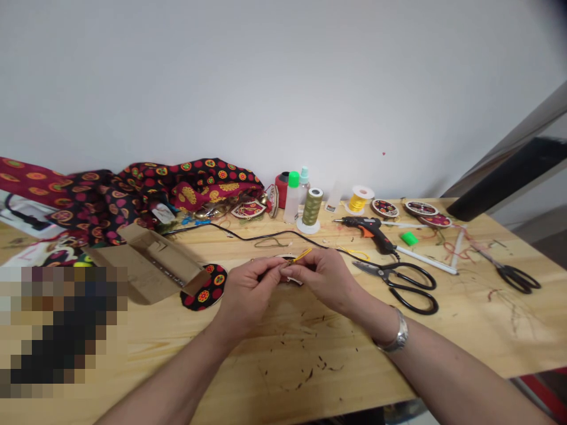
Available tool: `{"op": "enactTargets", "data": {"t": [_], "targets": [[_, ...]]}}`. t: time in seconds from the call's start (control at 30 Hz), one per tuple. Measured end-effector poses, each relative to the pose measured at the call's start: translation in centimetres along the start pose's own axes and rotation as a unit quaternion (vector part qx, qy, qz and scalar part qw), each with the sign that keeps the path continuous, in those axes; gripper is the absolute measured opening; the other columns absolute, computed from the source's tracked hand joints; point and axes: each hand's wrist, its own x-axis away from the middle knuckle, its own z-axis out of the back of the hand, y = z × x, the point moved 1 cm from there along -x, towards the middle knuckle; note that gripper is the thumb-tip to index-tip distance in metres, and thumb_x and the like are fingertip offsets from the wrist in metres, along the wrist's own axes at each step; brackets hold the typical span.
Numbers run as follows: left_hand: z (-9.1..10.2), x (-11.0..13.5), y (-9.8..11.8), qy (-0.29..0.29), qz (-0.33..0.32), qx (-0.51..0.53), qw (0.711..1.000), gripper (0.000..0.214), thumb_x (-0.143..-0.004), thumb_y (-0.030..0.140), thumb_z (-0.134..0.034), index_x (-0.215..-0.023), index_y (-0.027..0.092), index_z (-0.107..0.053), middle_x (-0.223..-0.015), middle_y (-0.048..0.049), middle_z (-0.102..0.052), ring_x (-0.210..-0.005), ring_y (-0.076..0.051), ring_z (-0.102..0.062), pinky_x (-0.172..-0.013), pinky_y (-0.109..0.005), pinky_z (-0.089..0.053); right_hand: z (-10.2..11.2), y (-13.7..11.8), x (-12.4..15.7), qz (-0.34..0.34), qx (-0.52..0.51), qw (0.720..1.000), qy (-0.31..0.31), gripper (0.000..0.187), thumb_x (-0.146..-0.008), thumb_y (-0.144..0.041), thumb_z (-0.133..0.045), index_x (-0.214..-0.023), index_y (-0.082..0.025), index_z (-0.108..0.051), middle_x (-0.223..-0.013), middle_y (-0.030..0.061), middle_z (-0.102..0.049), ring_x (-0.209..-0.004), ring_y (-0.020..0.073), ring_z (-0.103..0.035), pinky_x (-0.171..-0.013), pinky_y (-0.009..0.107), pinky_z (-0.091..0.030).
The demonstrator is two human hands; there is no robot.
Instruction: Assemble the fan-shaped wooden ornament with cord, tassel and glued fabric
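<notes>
Over the middle of the table, my left hand [250, 289] and my right hand [330, 280] meet fingertip to fingertip, both closed in a pinch. A short loop of yellow cord [303, 255] sticks out by my right thumb and index finger. Just beneath the fingers shows part of a small piece with a pale rim [295, 282]; the hands cover most of it. What the left fingertips pinch is hidden. A silver bracelet [401, 330] circles my right wrist.
Right of my hands lie black-handled scissors [411, 286] and a glue gun [367, 230]. An open cardboard box [150, 265] and a round patterned fabric piece [208, 289] are at left. Thread spools [313, 206], bottles [292, 198] and bunched patterned fabric [190, 183] line the wall.
</notes>
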Motion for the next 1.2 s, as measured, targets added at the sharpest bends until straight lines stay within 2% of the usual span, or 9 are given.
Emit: {"op": "enactTargets", "data": {"t": [0.07,0.13,0.27,0.37,0.47,0.53,0.77,0.97,1.2], "targets": [[0.0,-0.1,0.2,-0.017,0.021,0.01,1.0,0.017,-0.075,0.027,-0.061,-0.081,0.018,-0.074,-0.079,-0.0007,-0.074,-0.072,-0.014,-0.065,-0.069,-0.021,-0.05,0.2,-0.1,0.2,0.024,0.045,0.999,0.017,0.027,-0.076,-0.039,-0.061,-0.063,-0.016,-0.07,-0.053,-0.0006,-0.06,-0.048,0.008,-0.044,-0.046,0.021,-0.03],[0.0,-0.2,0.4,-0.037,0.039,0.017,0.998,0.018,-0.076,0.029,-0.061,-0.079,0.017,-0.074,-0.073,-0.0004,-0.073,-0.068,-0.014,-0.063,-0.066,-0.021,-0.048,0.6,-0.3,0.5,0.07,0.107,0.989,0.071,0.035,-0.078,-0.043,-0.058,-0.058,-0.015,-0.066,-0.054,0.001,-0.057,-0.05,0.009,-0.043,-0.048,0.023,-0.029],[-0.1,-0.2,0.7,-0.055,0.054,0.018,0.997,0.017,-0.075,0.029,-0.062,-0.074,0.018,-0.074,-0.066,0.0009,-0.07,-0.063,-0.013,-0.06,-0.061,-0.02,-0.046,1.6,-0.5,0.5,0.179,0.122,0.96,0.178,0.03,-0.085,-0.031,-0.052,-0.062,-0.015,-0.061,-0.061,0.0031,-0.056,-0.062,0.0124,-0.047,-0.059,0.026,-0.035],[-0.2,-0.2,0.7,-0.091,0.073,0.017,0.993,0.018,-0.074,0.03,-0.061,-0.07,0.019,-0.074,-0.06,0.0014,-0.067,-0.055,-0.012,-0.055,-0.055,-0.021,-0.042,2.1,-0.4,-0.2,0.205,0.061,0.97,0.118,0.014,-0.082,-0.022,-0.057,-0.071,-0.017,-0.064,-0.071,0.0026,-0.06,-0.072,0.0134,-0.052,-0.068,0.026,-0.039],[-0.3,-0.2,0.8,-0.14,0.099,0.023,0.985,0.017,-0.074,0.028,-0.06,-0.07,0.019,-0.074,-0.055,0.0029,-0.063,-0.049,-0.01,-0.048,-0.05,-0.021,-0.037,2.3,-0.1,-0.8,0.166,0.01,0.986,-0.008,0.007,-0.078,-0.02,-0.062,-0.072,-0.018,-0.066,-0.071,0.0,-0.062,-0.069,0.0113,-0.054,-0.066,0.024,-0.041],[-0.4,-0.2,0.8,-0.165,0.11,0.033,0.98,0.017,-0.073,0.029,-0.061,-0.066,0.018,-0.072,-0.051,0.0042,-0.058,-0.047,-0.008,-0.043,-0.048,-0.02,-0.033,2.4,0.1,-0.9,0.132,-0.015,0.989,-0.062,0.006,-0.077,-0.02,-0.063,-0.073,-0.017,-0.067,-0.072,-0.0001,-0.064,-0.068,0.0106,-0.055,-0.064,0.023,-0.041],[-0.5,0.1,0.2,-0.228,0.138,0.059,0.962,0.028,-0.074,0.04,-0.061,-0.062,0.015,-0.066,-0.049,0.0055,-0.043,-0.045,-0.006,-0.028,-0.044,-0.021,-0.019,2.6,0.7,-1.0,0.063,-0.016,0.987,-0.144,0.006,-0.071,-0.022,-0.067,-0.073,-0.016,-0.067,-0.067,-0.0001,-0.064,-0.064,0.011,-0.055,-0.059,0.023,-0.041],[-0.6,0.2,-0.1,-0.262,0.169,0.071,0.947,0.033,-0.073,0.045,-0.061,-0.062,0.015,-0.065,-0.044,0.0068,-0.034,-0.043,-0.006,-0.022,-0.043,-0.022,-0.014,2.6,1.1,-1.0,0.069,-0.023,0.983,-0.171,0.007,-0.073,-0.022,-0.064,-0.07,-0.015,-0.064,-0.064,-0.0021,-0.061,-0.06,0.0089,-0.051,-0.056,0.021,-0.038],[-0.7,0.4,-0.2,-0.272,0.156,0.051,0.948,0.028,-0.072,0.041,-0.061,-0.071,0.016,-0.072,-0.049,0.0023,-0.05,-0.043,-0.007,-0.027,-0.042,-0.022,-0.019,2.1,1.4,-1.6,0.055,-0.077,0.988,-0.123,0.013,-0.072,-0.025,-0.064,-0.066,-0.014,-0.062,-0.059,-0.0022,-0.057,-0.056,0.0079,-0.048,-0.053,0.021,-0.039]]}}
